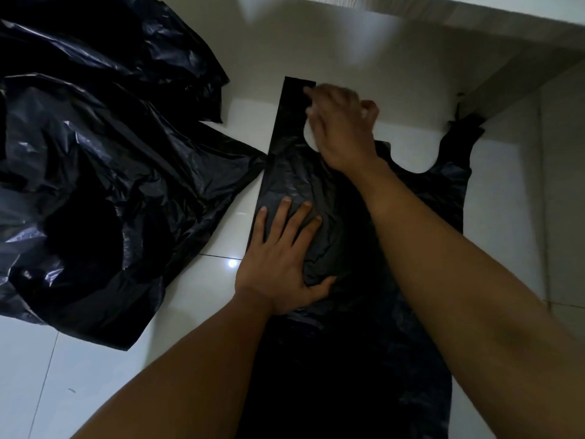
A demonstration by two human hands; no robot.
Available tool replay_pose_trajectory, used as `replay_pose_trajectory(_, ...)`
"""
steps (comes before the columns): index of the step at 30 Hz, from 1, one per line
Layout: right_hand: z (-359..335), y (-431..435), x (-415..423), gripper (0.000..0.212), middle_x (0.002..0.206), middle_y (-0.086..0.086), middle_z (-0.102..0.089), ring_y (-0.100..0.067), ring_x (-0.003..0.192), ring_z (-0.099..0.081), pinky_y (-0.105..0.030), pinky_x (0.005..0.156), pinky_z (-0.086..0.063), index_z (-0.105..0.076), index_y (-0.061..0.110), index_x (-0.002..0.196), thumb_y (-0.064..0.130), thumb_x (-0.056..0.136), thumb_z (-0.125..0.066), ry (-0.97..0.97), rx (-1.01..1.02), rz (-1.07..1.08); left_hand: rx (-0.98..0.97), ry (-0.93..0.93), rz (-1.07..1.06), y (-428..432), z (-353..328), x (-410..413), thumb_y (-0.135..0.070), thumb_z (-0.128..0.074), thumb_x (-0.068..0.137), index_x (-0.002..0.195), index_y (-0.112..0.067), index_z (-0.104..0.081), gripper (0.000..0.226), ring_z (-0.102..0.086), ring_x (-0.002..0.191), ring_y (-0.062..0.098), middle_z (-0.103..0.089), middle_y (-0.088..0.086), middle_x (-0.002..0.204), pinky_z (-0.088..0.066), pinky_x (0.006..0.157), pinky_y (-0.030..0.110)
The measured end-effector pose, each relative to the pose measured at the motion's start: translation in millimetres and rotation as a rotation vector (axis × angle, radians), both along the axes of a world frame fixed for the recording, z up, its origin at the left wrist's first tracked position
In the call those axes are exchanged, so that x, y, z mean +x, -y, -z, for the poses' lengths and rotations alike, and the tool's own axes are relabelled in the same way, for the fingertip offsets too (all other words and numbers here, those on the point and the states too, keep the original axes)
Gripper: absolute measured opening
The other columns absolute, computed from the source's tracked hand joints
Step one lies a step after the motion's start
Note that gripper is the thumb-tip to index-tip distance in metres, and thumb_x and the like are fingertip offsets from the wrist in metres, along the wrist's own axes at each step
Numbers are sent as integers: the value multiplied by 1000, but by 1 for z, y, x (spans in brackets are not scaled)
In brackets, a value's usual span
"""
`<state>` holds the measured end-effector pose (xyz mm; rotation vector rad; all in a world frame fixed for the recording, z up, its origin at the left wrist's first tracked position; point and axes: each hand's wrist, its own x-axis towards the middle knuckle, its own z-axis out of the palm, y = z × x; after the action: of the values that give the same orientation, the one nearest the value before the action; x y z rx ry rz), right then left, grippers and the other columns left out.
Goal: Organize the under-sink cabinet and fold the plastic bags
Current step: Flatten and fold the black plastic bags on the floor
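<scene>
On white floor tiles (95,359) | left hand (278,248) flat on black plastic bag (294,182) | right hand (342,128): grip unclear | slick bag may slide, skewing fold

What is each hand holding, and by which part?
Left hand presses flat on the black plastic bag, gripping nothing. Right hand touches one handle strap; blur hides any grip.

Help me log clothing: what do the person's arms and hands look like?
Both forearms are bare, no sleeves in view. The left hand and right hand wear no gloves; neither wrist shows a watch or bracelet. Rings on the blurred right hand are uncertain.
</scene>
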<state>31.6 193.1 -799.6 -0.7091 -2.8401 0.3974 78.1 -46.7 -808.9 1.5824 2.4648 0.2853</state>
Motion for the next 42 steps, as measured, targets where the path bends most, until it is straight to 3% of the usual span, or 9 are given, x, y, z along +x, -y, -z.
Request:
replay_pose_trajectory(4,-12,19,56,30,122,3,-57,-18,116,-49,-41,96,-29,-63,26,122,35,99,-47,-186,-6,28,-30,8,-4,0,-1,0,-84,-43,78,154,-21,-35,99,-7,155,29,-22,4,165,-9,121,60)
replay_pose_trajectory(9,12,42,137,21,105,0,-58,-23,101,-54,-42,86,-32,-69,20,106,33,95,-57,-139,31,106,-37,15,-6,-1,0,0,-88,-41,76,154,-21,-34,103,-7,155,29,-21,3,165,-9,120,60)
replay_pose_trajectory(14,12,29,154,30,123,-1,-51,-23,118,-44,-44,98,-29,-61,25,120,41,97,-52,4,22,138,-58,10,0,0,0,1,-89,-39,75,155,-23,-33,104,-4,155,28,-20,2,166,-7,121,60)
replay_pose_trajectory(18,11,-48,162,37,132,-7,-50,-28,124,-44,-50,106,-32,-58,22,127,42,99,-46,-31,-26,268,-43,-3,-1,0,0,0,-90,-38,75,155,-23,-31,105,-3,155,26,-20,1,166,-6,122,59)
replay_pose_trajectory(23,-5,-93,165,40,136,-12,-50,-22,123,-49,-25,105,-37,-51,8,135,31,104,-40,-208,-206,294,-21,-27,-7,1,2,1,-90,-40,74,155,-23,-32,106,-4,155,26,-20,0,165,-6,122,58)
replay_pose_trajectory(28,-22,-23,189,29,122,-8,-55,-16,114,-51,-20,96,-40,-58,10,124,24,101,-49,-395,-123,317,4,-35,-2,2,3,2,-92,-38,74,155,-24,-29,107,-5,155,26,-20,0,165,-6,122,57)
replay_pose_trajectory(31,-18,35,211,26,115,-7,-59,-23,111,-50,-40,92,-44,-64,16,114,33,97,-55,-307,-103,437,35,-31,-7,3,5,2,-92,-36,74,156,-25,-29,106,-6,155,25,-20,-1,165,-5,123,56)
replay_pose_trajectory(35,-21,95,244,39,128,-8,-52,-29,120,-44,-48,97,-34,-61,22,122,49,94,-54,50,-194,625,29,-37,-7,7,5,6,-92,-32,75,157,-28,-24,104,-3,155,23,-16,-2,166,-2,124,54)
replay_pose_trajectory(42,-17,141,270,64,156,-4,-29,-27,140,-24,-50,110,-26,-35,26,150,56,96,-45,214,-178,447,53,108,-55,38,-1,9,-80,-25,79,157,-28,-27,94,0,155,20,-16,-3,167,5,124,49)
